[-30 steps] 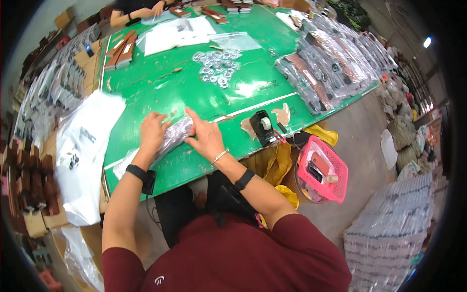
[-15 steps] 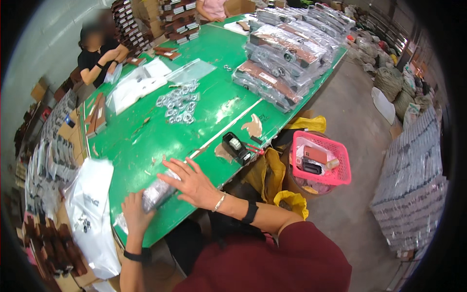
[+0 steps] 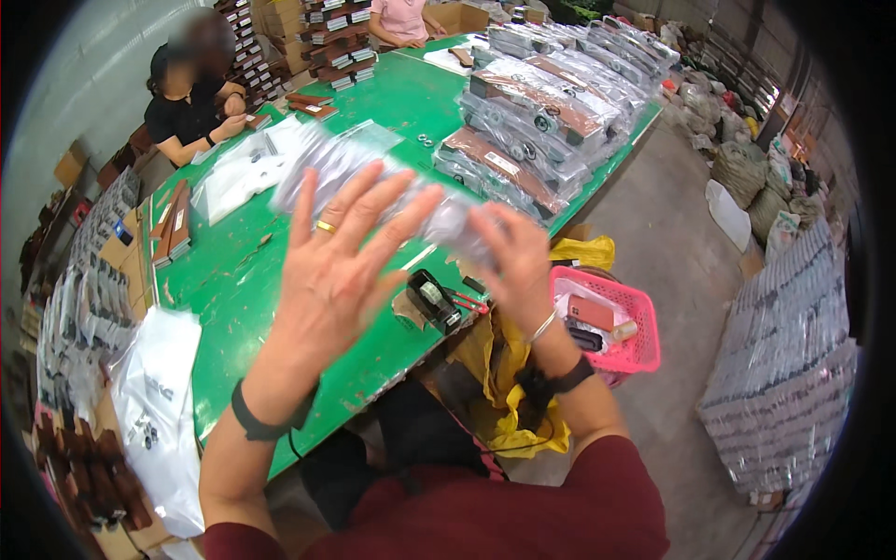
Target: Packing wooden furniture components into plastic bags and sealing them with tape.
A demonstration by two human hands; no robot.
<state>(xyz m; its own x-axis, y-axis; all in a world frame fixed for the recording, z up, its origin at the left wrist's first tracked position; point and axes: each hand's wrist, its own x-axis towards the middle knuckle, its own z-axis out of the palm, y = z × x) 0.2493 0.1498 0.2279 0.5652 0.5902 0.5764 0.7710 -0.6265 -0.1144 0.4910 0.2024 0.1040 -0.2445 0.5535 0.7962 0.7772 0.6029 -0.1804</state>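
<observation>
A long package in clear plastic wrap [image 3: 448,220], blurred by motion, is lifted above the green table [image 3: 247,294]. My right hand [image 3: 523,266] is closed around its right end. My left hand [image 3: 341,257], wearing a ring, has its fingers spread over the near side of the package; how firmly it touches cannot be told. Beyond my right hand, a stack of plastic-wrapped brown and grey packages [image 3: 527,140] covers the table's far right. A black tape dispenser [image 3: 434,301] lies below the package, beside a red-handled tool [image 3: 467,301].
A pink basket [image 3: 644,303] stands right of the table, near yellow bags [image 3: 527,429]. White plastic sheeting [image 3: 159,392] hangs at the left edge. Brown pieces [image 3: 173,224] lie at the far left. A person in black [image 3: 187,117] and another in pink [image 3: 399,19] are across the table.
The wrapped package has been raised from the near left of the table and moved right and away. My right hand has shifted to its right end, and my left hand has risen with spread fingers.
</observation>
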